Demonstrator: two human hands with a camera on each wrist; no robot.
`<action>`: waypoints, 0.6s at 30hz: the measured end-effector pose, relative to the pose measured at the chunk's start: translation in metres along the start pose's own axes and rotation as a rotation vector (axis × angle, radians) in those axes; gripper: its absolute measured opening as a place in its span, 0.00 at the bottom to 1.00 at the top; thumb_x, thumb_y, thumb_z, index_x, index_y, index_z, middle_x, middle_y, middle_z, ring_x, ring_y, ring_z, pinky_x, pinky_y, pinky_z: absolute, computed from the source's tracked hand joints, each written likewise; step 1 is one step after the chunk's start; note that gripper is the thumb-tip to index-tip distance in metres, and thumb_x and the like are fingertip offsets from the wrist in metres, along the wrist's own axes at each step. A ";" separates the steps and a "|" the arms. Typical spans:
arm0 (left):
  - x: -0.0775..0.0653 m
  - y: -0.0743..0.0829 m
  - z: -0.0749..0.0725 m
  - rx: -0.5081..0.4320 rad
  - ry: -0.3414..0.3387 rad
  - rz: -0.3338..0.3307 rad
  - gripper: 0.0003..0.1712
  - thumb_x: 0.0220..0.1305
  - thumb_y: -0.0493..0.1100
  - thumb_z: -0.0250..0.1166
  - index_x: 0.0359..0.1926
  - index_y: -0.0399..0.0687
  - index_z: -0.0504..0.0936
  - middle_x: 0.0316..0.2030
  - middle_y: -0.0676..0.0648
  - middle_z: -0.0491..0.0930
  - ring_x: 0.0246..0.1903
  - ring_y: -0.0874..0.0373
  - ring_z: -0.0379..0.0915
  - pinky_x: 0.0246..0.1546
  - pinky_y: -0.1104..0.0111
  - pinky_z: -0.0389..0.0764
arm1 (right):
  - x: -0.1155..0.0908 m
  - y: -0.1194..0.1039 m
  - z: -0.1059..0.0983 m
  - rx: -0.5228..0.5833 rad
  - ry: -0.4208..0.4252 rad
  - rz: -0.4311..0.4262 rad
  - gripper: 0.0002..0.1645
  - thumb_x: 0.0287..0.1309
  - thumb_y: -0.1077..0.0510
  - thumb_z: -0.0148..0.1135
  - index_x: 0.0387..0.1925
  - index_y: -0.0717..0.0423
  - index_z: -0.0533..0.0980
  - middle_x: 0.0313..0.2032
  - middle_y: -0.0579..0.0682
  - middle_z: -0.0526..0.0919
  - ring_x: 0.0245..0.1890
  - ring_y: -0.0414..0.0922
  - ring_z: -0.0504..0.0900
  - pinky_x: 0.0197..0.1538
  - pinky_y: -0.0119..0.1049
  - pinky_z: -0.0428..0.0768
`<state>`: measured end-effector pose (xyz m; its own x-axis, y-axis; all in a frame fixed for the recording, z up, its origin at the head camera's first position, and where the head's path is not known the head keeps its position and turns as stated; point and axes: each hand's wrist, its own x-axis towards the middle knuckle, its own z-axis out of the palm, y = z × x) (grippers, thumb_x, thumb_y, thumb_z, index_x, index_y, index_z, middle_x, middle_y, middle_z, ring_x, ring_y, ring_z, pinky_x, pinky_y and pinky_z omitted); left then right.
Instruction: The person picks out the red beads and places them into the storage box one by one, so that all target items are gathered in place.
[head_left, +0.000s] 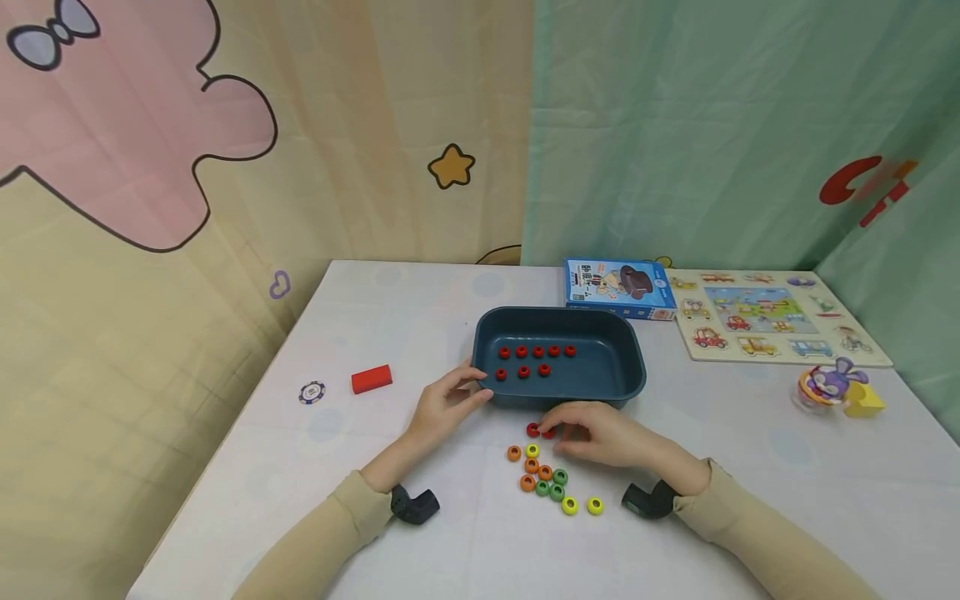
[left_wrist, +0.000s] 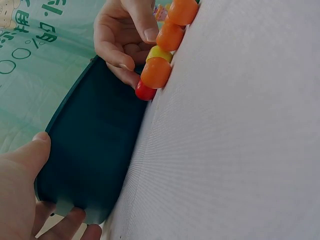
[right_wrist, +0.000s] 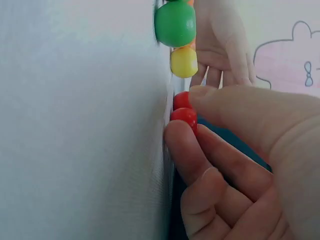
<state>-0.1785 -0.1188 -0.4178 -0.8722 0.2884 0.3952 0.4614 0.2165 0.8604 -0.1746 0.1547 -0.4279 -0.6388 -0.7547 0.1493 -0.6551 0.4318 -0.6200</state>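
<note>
My left hand [head_left: 442, 406] grips the left end of a dark blue tray [head_left: 603, 371], thumb at the rim and fingers against the outer wall in the left wrist view. In the tray, several red beads [head_left: 537, 352] lie in two rows. Just in front of the tray, my right hand [head_left: 603, 435] pinches a red bead [right_wrist: 185, 118] on the table between thumb and forefinger. A second red bead [head_left: 532, 430] sits right beside it. Closer to me are loose orange beads [head_left: 531, 466], green beads [head_left: 560, 477] and yellow beads [head_left: 570, 506].
Behind the tray lies a blue box [head_left: 618, 287], with a picture puzzle board [head_left: 810, 346] to its right. A purple rabbit toy [head_left: 828, 383] and a yellow block [head_left: 864, 402] stand at far right. On the left are a red block [head_left: 371, 379] and a poker chip [head_left: 312, 392].
</note>
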 end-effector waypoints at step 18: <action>0.001 -0.034 0.003 0.022 0.017 0.005 0.18 0.53 0.44 0.65 0.43 0.40 0.77 0.58 0.37 0.65 0.58 0.50 0.60 0.43 0.58 0.76 | -0.001 0.000 0.001 -0.061 -0.027 0.013 0.08 0.49 0.50 0.65 0.34 0.38 0.78 0.32 0.30 0.76 0.29 0.32 0.71 0.31 0.26 0.74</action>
<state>-0.1951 -0.1230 -0.4474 -0.8725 0.2739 0.4046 0.4687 0.2354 0.8514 -0.1733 0.1544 -0.4287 -0.6370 -0.7615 0.1196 -0.6703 0.4707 -0.5737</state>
